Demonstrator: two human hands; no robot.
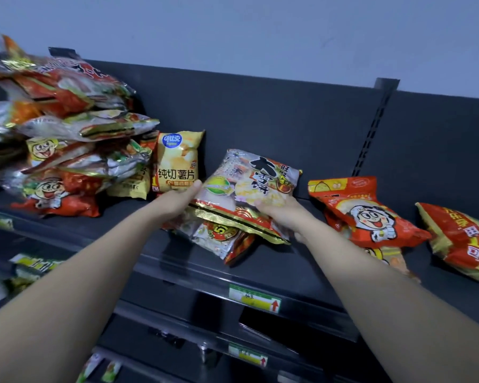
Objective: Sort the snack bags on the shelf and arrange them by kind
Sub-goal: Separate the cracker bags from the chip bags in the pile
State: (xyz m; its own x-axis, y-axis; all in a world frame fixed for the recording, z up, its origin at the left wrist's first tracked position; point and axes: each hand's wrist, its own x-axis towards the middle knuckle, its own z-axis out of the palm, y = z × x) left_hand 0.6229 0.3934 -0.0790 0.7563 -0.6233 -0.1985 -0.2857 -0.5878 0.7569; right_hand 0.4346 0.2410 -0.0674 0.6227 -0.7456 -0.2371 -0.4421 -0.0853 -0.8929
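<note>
Glossy white-and-red rice-cracker bag, just right of the yellow crisp bag, is clamped by the fingers of my left hand and right hand. I fear the slick foil slipping and dragging the lower bag off the dark shelf.

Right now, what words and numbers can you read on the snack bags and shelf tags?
"可比克" and "纯切薯片": yellow chip bag.
"大雪饼": white snack bag gripped by left hand and right hand.
"5": bag underneath it.
Upper price tag, lower price tag: red arrow each, writing too blurred.
Everything else: too blurred or cut off.
</note>
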